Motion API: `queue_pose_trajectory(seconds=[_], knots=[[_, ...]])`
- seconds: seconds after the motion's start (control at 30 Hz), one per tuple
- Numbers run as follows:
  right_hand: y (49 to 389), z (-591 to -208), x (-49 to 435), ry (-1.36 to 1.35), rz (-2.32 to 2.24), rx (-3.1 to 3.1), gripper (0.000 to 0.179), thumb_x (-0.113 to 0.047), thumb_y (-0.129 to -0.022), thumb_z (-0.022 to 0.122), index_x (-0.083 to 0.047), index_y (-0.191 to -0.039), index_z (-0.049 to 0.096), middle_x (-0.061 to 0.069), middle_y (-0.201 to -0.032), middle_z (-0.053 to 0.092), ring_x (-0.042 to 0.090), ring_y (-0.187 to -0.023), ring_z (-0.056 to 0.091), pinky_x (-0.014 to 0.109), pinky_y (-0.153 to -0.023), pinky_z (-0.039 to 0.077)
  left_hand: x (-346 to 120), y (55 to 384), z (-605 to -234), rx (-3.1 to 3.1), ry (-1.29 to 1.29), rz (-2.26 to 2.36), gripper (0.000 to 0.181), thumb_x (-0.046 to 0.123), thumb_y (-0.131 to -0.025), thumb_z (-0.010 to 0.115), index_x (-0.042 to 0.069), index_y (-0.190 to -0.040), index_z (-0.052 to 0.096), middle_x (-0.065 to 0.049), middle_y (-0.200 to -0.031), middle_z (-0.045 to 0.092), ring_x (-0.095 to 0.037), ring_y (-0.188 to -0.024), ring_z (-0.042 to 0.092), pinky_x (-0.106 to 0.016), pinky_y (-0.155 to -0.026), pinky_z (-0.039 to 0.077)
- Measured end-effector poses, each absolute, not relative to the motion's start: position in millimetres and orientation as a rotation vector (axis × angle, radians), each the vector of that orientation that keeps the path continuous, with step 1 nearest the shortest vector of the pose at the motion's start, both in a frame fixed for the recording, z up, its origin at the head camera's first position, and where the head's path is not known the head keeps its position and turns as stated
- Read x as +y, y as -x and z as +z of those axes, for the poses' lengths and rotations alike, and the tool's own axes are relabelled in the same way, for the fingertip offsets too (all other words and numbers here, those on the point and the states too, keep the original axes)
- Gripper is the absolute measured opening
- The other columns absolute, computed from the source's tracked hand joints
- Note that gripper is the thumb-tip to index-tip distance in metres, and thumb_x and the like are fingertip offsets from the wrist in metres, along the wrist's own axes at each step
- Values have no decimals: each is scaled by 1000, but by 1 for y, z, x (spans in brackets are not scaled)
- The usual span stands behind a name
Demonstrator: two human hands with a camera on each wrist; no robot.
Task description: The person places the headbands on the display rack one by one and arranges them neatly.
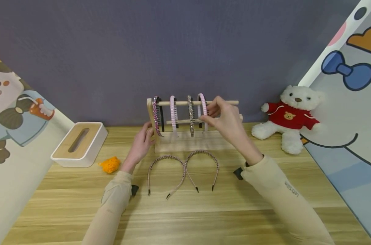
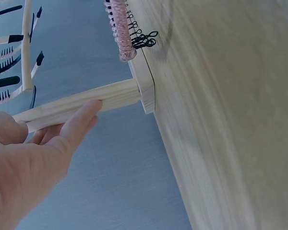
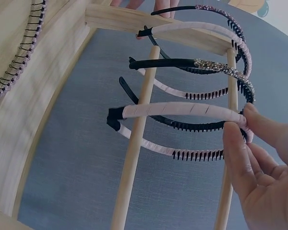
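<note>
My right hand (image 1: 228, 119) pinches a pink ribbon-wrapped headband (image 3: 182, 110) between thumb and fingertips. That headband hangs over the wooden bars, rightmost on the headband rack (image 1: 185, 144). To its left hang a glittery silver headband (image 1: 190, 115), another pink headband (image 1: 173, 110) and a pink sequined one (image 1: 155, 114) nearest the left upright. My left hand (image 1: 141, 143) holds this upright (image 2: 117, 95), with thumb and fingers on either side of the wood. Two thin beaded headbands (image 1: 168, 157) lie side by side on the table before the rack.
At the left stand a white tissue box (image 1: 93, 148) with a wooden lid and a small orange bundle (image 1: 110, 165). A white teddy bear (image 1: 291, 115) in a red hoodie sits at the right. Behind the rack rises a dark wall panel (image 1: 185, 51).
</note>
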State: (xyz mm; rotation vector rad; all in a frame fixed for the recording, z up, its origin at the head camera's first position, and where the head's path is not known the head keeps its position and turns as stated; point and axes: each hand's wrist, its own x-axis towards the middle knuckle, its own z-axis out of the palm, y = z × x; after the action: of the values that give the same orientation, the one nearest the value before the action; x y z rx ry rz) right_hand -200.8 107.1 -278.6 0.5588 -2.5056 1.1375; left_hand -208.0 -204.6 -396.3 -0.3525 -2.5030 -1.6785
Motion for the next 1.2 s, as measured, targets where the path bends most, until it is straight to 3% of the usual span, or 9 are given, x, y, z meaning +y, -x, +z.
queue_pose_trajectory(seconds=[0.33,0.6,0.97,1.2], knots=[[196,-281,111,-573,1110,-2497,39,-16,-89,91,-1,-114,64,13,-101,77,28,-87,76,46,-74,67,-204,207,-396,-2500,351,-1687,46,11,-119,33,-8,-160,34,-35,-159,39,-56,-141,47,-53,-108,57],[185,-283,120,-588,1085,-2462,28,-18,-97,83,-3,-114,68,13,-109,75,32,-89,77,49,-72,67,-205,209,-398,-2498,345,-1668,46,12,-119,34,-8,-160,34,-35,-157,41,-55,-138,50,-52,-106,58],[173,-302,136,-566,1136,-2529,24,-11,-102,77,3,-118,66,19,-112,74,33,-86,77,36,-62,68,-205,210,-398,-2496,350,-1663,44,11,-119,35,-9,-158,36,-36,-154,43,-56,-136,52,-53,-105,59],[176,-328,142,-538,1100,-2651,21,-13,-101,79,1,-112,69,18,-108,76,32,-86,77,38,-64,69,-205,211,-399,-2489,347,-1672,44,12,-119,36,-8,-158,38,-35,-155,44,-56,-137,51,-55,-105,59]])
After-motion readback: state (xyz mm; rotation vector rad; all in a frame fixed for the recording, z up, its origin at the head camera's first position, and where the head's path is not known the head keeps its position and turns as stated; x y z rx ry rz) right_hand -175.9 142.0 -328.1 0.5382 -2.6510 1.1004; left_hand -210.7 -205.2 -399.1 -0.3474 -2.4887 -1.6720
